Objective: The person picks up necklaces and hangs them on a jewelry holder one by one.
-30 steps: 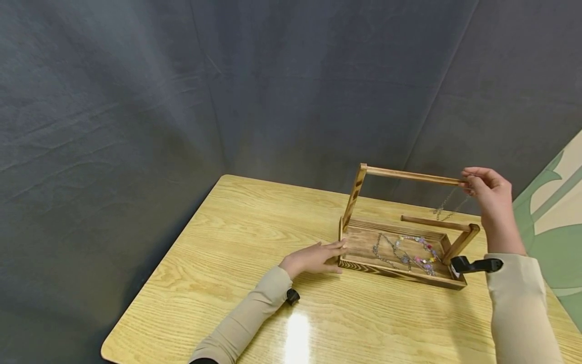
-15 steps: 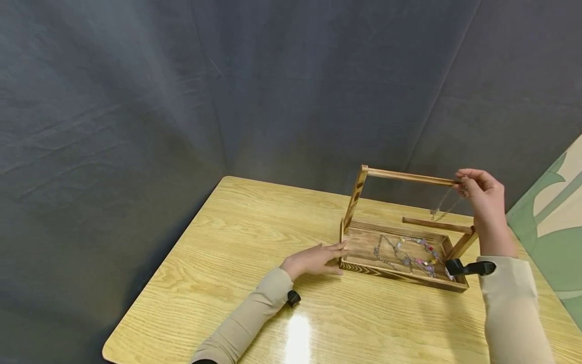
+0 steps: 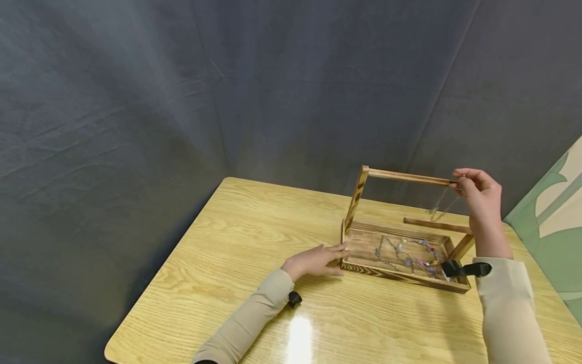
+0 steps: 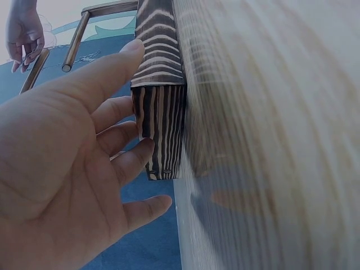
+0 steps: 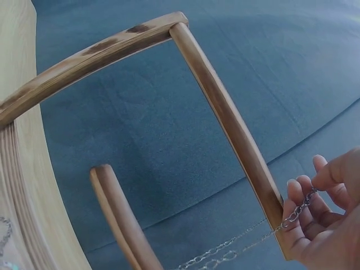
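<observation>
My right hand (image 3: 483, 197) pinches a silver chain necklace (image 5: 292, 218) at the free end of the upper bar (image 3: 409, 177) of a wooden jewelry stand. The chain's loop hangs below that bar, overlapping the shorter lower bar (image 3: 434, 225) in the head view. At the stand's left end, my left hand (image 3: 316, 260) rests its fingers against the tray (image 3: 382, 273). The left wrist view shows the thumb on the tray's long side and relaxed fingers at its striped end (image 4: 163, 124).
A colorful beaded bracelet (image 3: 429, 263) and silver chains (image 3: 379, 252) lie in the tray. The stand is on a wood-grain table (image 3: 236, 232), its far edge close to a dark curtain (image 3: 291, 91). A green leaf-pattern panel (image 3: 556, 247) stands at the right.
My right hand has moved left along the upper bar with the chain, which now hangs further in from the bar's end. My left hand stays at the tray's end.
</observation>
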Available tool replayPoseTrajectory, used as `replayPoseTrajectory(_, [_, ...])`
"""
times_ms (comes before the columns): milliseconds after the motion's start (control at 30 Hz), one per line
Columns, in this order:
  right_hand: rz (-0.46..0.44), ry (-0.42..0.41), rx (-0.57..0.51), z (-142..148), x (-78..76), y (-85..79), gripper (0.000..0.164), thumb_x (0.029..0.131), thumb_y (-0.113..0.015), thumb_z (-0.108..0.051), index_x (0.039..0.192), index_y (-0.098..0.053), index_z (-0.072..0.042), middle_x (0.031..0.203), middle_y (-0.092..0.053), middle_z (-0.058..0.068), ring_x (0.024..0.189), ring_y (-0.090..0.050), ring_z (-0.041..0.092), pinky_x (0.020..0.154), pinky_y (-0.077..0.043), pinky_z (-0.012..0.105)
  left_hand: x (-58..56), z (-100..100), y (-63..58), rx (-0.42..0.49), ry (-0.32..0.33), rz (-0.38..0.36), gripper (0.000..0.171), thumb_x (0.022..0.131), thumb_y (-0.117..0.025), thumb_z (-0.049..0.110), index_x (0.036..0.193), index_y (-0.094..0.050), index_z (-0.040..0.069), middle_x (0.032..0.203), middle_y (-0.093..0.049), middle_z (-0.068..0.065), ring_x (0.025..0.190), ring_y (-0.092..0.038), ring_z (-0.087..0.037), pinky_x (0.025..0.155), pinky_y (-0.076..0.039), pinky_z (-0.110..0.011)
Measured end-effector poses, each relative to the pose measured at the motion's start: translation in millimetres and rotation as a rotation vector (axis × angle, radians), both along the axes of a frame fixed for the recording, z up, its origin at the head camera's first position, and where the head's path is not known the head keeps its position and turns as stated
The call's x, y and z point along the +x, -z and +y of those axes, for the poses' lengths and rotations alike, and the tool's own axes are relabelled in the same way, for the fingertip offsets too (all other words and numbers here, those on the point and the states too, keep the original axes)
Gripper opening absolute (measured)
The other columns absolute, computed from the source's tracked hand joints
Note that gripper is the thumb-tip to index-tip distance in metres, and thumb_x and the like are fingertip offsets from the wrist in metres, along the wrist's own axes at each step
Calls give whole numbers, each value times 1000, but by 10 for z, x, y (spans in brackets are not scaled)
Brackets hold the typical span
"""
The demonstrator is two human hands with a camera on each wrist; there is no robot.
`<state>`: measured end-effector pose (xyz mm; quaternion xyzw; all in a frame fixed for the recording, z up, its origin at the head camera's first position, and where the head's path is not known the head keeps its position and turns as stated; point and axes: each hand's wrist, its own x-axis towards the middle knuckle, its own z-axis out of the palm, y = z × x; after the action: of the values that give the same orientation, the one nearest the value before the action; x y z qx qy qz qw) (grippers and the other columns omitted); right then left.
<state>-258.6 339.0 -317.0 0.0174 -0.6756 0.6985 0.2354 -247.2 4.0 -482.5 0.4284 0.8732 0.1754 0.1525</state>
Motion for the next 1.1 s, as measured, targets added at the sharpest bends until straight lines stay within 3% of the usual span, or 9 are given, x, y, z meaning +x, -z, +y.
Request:
replayPoseTrajectory(833, [10,-66,18,-118,-42,49,16,93,-52,-5,101,-65,-2,89,-64,-5,67,-61,2,60,-49,8,9,-7,1,-3,-4,3,68,92,-45,51,149,-20,24,157,-3,4,136,-30,-14,117,-12,-43])
replayPoseTrajectory(1100, [-4,-67,56,-135,-44,46,18,94,-51,-7,105,-62,1,91,-63,-5,69,-60,2,61,-49,8,0,0,5,-1,0,1,68,92,-45,51,149,-20,24,157,-3,4,133,-36,-13,117,-12,-42])
